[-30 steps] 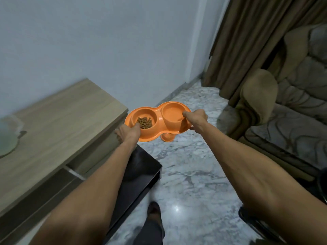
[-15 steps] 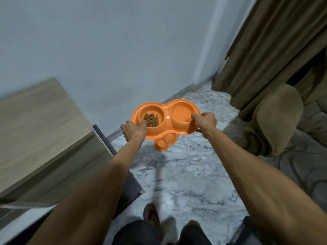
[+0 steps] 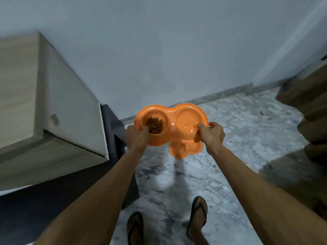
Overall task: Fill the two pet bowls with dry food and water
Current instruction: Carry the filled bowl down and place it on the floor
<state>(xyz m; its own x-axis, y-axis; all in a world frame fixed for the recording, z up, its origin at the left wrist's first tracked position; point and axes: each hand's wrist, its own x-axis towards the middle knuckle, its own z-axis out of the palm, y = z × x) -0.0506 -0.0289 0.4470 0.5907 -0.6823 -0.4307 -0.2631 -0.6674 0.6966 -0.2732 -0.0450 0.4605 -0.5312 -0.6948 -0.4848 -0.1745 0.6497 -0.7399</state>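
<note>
Pet bowl position: the orange double pet bowl (image 3: 170,127) hangs in the air in front of me, above the marble floor (image 3: 230,138), between the wooden cabinet (image 3: 44,110) and the brown curtain (image 3: 311,110).
My feet: both in sandals (image 3: 198,214) on the marble, nearest to me.
My left hand (image 3: 136,138): closed on the bowl's near left edge, thumb over the rim beside the food.
My right hand (image 3: 211,133): closed on the near right edge, thumb hooked over the rim of the right cup.
Left cup: holds a small heap of brown dry food (image 3: 154,124).
Right cup: shiny inside; I cannot tell whether water is in it.
Below the bowl: a smaller orange shape (image 3: 184,150) shows on the floor, seemingly a reflection.
Far side: grey wall (image 3: 177,50) meeting the floor.
</note>
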